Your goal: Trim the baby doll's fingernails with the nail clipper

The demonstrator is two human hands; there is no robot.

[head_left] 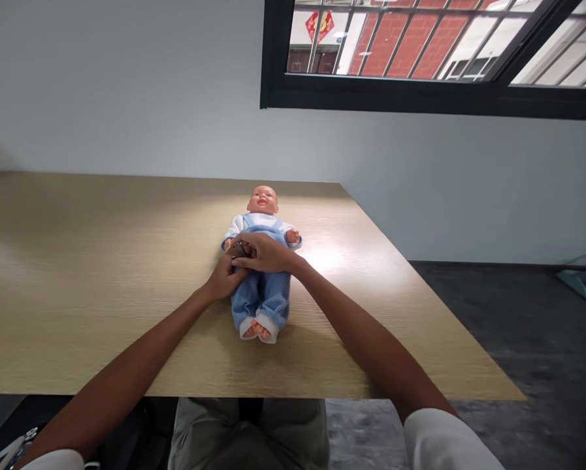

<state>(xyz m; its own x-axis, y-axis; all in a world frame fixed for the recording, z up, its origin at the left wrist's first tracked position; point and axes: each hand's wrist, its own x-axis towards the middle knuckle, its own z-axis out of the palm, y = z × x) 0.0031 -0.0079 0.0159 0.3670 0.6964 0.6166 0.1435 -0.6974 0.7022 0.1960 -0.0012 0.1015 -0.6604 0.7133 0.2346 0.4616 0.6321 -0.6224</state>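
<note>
A baby doll (260,287) lies on its back with its head toward the wall. It wears blue overalls over a white top, and its bare feet point at me. At the doll's waist my left hand (225,274) rests against its side, fingers closed and partly covered. From the other side my right hand (268,253) reaches over the belly, with thumb and fingers bent together in a pinch. Between the two hands shows a small dark grey, shiny piece (240,249), too small to name. The fingertips of both hands meet around it.
The doll lies on a light wooden table (101,261), near its front edge. The table's right edge slants down to a corner beside the dark floor (493,313). Behind stands a pale wall with a barred window (395,91). A teal object (584,285) lies far right.
</note>
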